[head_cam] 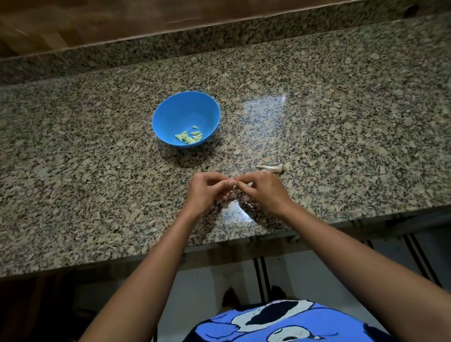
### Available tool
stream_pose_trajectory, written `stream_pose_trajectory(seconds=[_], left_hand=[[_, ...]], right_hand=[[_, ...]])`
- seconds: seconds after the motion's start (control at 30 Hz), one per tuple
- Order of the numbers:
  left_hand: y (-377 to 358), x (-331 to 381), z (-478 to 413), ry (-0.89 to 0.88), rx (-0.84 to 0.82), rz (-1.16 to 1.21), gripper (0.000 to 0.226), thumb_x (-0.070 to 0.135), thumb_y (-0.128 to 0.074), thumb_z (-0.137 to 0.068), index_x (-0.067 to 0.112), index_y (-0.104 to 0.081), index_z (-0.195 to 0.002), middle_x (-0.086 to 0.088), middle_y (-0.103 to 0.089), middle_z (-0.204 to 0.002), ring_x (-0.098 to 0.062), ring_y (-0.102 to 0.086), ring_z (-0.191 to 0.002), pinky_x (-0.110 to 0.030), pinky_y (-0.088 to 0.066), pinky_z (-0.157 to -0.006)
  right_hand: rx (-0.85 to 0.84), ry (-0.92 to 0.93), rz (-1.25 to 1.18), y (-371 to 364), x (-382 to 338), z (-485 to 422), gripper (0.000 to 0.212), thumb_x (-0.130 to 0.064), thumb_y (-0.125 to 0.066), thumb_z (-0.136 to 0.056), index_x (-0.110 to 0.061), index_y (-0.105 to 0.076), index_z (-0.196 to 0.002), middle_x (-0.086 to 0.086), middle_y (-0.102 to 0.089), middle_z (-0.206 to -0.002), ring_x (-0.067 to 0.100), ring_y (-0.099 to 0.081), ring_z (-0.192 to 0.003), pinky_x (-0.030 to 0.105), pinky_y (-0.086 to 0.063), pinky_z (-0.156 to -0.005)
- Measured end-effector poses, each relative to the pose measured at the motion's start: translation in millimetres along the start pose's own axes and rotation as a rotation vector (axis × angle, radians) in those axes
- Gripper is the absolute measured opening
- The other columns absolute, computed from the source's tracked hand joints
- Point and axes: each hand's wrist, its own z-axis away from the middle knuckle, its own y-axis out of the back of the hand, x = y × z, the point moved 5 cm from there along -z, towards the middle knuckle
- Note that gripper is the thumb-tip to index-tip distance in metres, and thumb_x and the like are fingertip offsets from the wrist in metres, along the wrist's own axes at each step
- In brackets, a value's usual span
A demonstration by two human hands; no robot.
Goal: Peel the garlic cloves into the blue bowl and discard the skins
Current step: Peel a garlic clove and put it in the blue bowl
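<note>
Peeling under way: my left grip [204, 190] and right grip [262, 192] pinch one garlic clove [231, 181], mostly hidden, low over the surface [79, 157], likely to catch what peels off. The blue bowl [185, 111] of peeled cloves [189, 137] waits ahead; a bare stalk [271, 168] lies just beyond my right grip.

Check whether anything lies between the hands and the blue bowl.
Nothing visible does. Only bare counter separates the left hand and right hand, pinching a small garlic piece together, from the blue bowl. A dry stem scrap lies off to the right.

No readable text, label, brand, number or sign appears on anything in view.
</note>
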Motion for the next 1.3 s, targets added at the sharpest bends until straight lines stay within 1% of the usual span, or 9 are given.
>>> stream_pose_trajectory(seconds=[0.13,0.33,0.43,0.67,0.87,0.93,1.03,1.13,1.3], left_hand=[[-0.3,1.4,4.3,-0.019,0.055,0.067,0.013,0.005,-0.071,-0.079,0.001,-0.071,-0.091,-0.009,-0.07,-0.075,-0.011,-0.066,-0.062,-0.022,-0.054,-0.059],[1.3,-5.3,8.4,0.065,0.05,0.305,0.016,-0.001,-0.071,-0.076,0.002,-0.071,-0.092,-0.011,-0.073,-0.087,-0.018,-0.069,-0.077,-0.025,-0.056,-0.069],[1.8,-9.8,10.2,0.12,0.031,0.445,0.025,0.002,-0.074,-0.07,0.002,-0.071,-0.095,-0.015,-0.072,-0.095,-0.025,-0.068,-0.086,-0.03,-0.057,-0.078],[-2.1,-18.8,13.5,0.229,0.082,0.737,0.024,-0.011,-0.065,-0.073,-0.002,-0.068,-0.095,-0.015,-0.072,-0.093,-0.021,-0.07,-0.08,-0.024,-0.058,-0.07],[3.8,-18.8,15.1,0.201,0.13,0.564,0.025,-0.009,-0.068,-0.075,0.001,-0.068,-0.098,-0.015,-0.072,-0.094,-0.021,-0.07,-0.078,-0.024,-0.059,-0.066],[5.1,-14.8,14.5,0.159,0.138,0.47,0.024,-0.01,-0.068,-0.075,0.0,-0.068,-0.097,-0.016,-0.072,-0.092,-0.021,-0.07,-0.078,-0.023,-0.058,-0.066],[3.6,-10.1,12.4,0.105,0.125,0.319,0.02,-0.007,-0.069,-0.077,0.0,-0.069,-0.096,-0.014,-0.072,-0.089,-0.021,-0.07,-0.077,-0.023,-0.056,-0.067],[1.5,-3.5,11.4,0.035,0.104,0.195,0.019,-0.002,-0.072,-0.076,0.006,-0.071,-0.094,-0.012,-0.073,-0.09,-0.021,-0.07,-0.081,-0.026,-0.057,-0.073],[-0.4,1.1,13.3,0.009,0.09,0.171,0.018,-0.002,-0.072,-0.076,0.006,-0.071,-0.092,-0.011,-0.072,-0.09,-0.022,-0.07,-0.082,-0.029,-0.058,-0.074]], right_hand=[[-0.018,-0.091,-0.13,-2.6,4.5,-3.2,0.021,-0.03,-0.058,-0.09,-0.018,-0.073,-0.098,-0.005,-0.066,-0.062,-0.002,-0.04,-0.04,0.014,-0.03,-0.043],[-0.076,-0.196,-0.49,-6.9,8.0,-4.4,0.014,-0.014,-0.063,-0.088,-0.006,-0.073,-0.094,0.007,-0.073,-0.08,0.006,-0.061,-0.052,0.02,-0.049,-0.05],[-0.101,-0.298,-0.756,-7.8,9.7,-1.8,0.015,-0.008,-0.064,-0.085,0.0,-0.069,-0.097,0.016,-0.071,-0.083,0.01,-0.061,-0.049,0.019,-0.045,-0.043],[-0.048,-0.499,-1.021,-14.6,10.9,0.5,0.009,-0.007,-0.06,-0.088,-0.001,-0.066,-0.09,0.009,-0.068,-0.078,0.013,-0.06,-0.053,0.018,-0.045,-0.044],[-0.019,-0.484,-0.785,-16.5,19.3,6.7,0.023,-0.021,-0.052,-0.094,-0.001,-0.064,-0.092,0.009,-0.067,-0.077,0.016,-0.056,-0.051,0.021,-0.045,-0.041],[-0.02,-0.407,-0.673,-14.8,18.4,3.9,0.014,-0.011,-0.058,-0.09,-0.008,-0.065,-0.103,0.009,-0.068,-0.088,0.018,-0.061,-0.063,0.025,-0.052,-0.049],[-0.08,-0.322,-0.635,-16.7,12.2,1.9,0.026,-0.011,-0.063,-0.087,-0.014,-0.062,-0.112,0.008,-0.068,-0.092,0.021,-0.066,-0.073,0.035,-0.058,-0.06],[-0.047,-0.245,-0.5,-15.1,6.4,1.3,0.02,-0.021,-0.07,-0.082,-0.012,-0.069,-0.1,0.003,-0.07,-0.083,0.015,-0.067,-0.071,0.028,-0.057,-0.061],[0.007,-0.18,-0.451,-7.6,-0.5,0.7,0.003,-0.013,-0.069,-0.081,-0.014,-0.071,-0.083,-0.004,-0.067,-0.07,0.006,-0.062,-0.059,0.017,-0.053,-0.054]])
